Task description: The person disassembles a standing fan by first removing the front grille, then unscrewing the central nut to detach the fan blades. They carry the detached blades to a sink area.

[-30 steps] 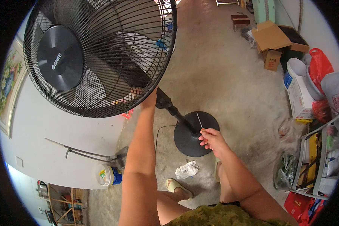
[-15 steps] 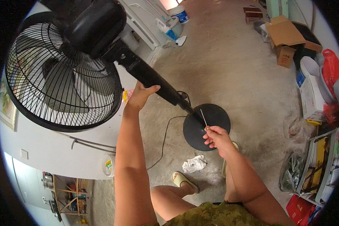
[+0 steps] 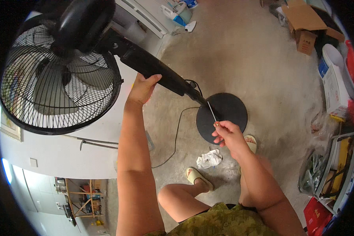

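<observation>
A black pedestal fan point(image 3: 153, 67) stands before me, its caged head at the upper left and its round base point(image 3: 228, 108) on the floor. My left hand point(image 3: 143, 88) is closed around the fan's column below the motor housing, thumb over the top. In my right hand point(image 3: 228, 135) a thin metal rod, apparently a screwdriver point(image 3: 212, 111), is pinched between thumb and fingers. Its shaft points up and away, over the base near the column's foot. My fingers hide most of its handle.
A black power cord point(image 3: 177, 131) runs from the fan across the concrete floor. A crumpled white cloth point(image 3: 209, 158) lies near my slippered feet. Cardboard boxes point(image 3: 305, 23) and a loaded rack point(image 3: 336, 173) line the right side. Bottles and buckets point(image 3: 181, 13) stand by the far doorway.
My view has shifted, so the boxes and rack sit farther right and the base appears slightly higher. Both hands keep their holds; the screwdriver still points toward the fan's lower column.
</observation>
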Tool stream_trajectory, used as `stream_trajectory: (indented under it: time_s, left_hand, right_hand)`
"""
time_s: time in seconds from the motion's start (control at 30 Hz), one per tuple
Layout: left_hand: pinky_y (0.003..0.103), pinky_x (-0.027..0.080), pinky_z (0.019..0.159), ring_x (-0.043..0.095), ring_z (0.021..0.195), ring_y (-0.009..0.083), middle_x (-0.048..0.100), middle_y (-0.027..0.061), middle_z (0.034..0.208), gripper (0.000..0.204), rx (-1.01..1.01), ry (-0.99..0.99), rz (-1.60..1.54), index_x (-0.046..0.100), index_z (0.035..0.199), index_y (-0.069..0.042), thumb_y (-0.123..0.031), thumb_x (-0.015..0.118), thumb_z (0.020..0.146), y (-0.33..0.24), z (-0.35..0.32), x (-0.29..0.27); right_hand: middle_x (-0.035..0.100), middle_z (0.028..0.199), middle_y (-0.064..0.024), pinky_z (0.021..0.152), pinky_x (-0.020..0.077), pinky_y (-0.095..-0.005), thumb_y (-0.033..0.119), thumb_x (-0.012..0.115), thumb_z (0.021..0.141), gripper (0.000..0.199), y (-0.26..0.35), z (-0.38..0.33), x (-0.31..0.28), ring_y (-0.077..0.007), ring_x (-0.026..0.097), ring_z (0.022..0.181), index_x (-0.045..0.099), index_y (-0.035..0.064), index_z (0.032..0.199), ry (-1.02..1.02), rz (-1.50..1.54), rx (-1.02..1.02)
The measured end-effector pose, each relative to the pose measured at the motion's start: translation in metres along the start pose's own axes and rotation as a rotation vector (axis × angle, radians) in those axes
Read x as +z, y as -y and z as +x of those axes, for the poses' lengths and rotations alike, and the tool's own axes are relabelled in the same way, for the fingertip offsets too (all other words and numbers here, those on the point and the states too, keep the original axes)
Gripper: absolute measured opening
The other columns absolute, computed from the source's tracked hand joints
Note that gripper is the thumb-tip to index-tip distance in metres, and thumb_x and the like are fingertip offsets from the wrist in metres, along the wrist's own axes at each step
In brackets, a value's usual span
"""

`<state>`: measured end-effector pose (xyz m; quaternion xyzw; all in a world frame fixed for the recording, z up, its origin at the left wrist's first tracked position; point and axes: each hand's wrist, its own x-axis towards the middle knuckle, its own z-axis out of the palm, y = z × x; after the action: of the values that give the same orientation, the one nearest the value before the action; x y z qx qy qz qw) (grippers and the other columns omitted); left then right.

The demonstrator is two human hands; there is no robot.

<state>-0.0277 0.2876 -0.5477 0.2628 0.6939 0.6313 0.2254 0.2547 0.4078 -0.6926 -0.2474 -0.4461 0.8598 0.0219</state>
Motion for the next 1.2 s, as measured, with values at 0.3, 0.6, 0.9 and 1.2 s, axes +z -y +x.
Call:
stream_trajectory:
  time_s: [0.3,0.6,0.9,1.2]
  left_hand:
    - [0.03,0.039,0.099,0.052,0.108,0.0186,0.053,0.0054,0.117,0.065,0.143,-0.112,0.083,0.036,0.133,-0.003,-0.003,0.071,0.079,0.016,-0.006,0.025]
    - [0.034,0.046,0.092,0.055,0.105,0.0236,0.055,0.0119,0.115,0.069,0.473,-0.728,0.069,0.041,0.13,0.0,-0.001,0.079,0.072,0.045,0.012,0.09]
    - [0.031,0.048,0.085,0.06,0.092,0.0205,0.061,0.0095,0.103,0.046,0.399,-0.605,0.273,0.055,0.112,0.002,-0.005,0.078,0.073,0.041,0.007,0.06]
    - [0.03,0.048,0.081,0.06,0.085,0.0167,0.062,0.0056,0.094,0.034,0.291,-0.355,0.299,0.06,0.101,0.001,-0.009,0.078,0.074,0.036,-0.011,0.024]
  right_hand:
    - [0.063,0.087,-0.0039,0.054,0.0432,-0.0226,0.02,0.056,0.094,0.022,-0.002,-0.003,0.013,-0.0095,0.058,0.066,0.058,0.0045,0.11,0.043,0.014,0.034]
    - [0.064,0.087,-0.0041,0.054,0.0433,-0.0222,0.021,0.056,0.095,0.023,-0.007,-0.002,0.02,-0.0099,0.059,0.066,0.058,0.004,0.111,0.058,-0.015,0.034]
    - [0.064,0.088,-0.0062,0.051,0.0423,-0.0244,0.02,0.056,0.093,0.024,-0.003,-0.005,0.019,-0.0113,0.06,0.067,0.056,0.0026,0.109,0.032,-0.006,0.015]
    - [0.064,0.087,-0.0033,0.053,0.0422,-0.0224,0.018,0.055,0.095,0.018,-0.009,-0.005,0.026,-0.0089,0.059,0.067,0.058,0.0059,0.109,0.032,-0.061,0.015]
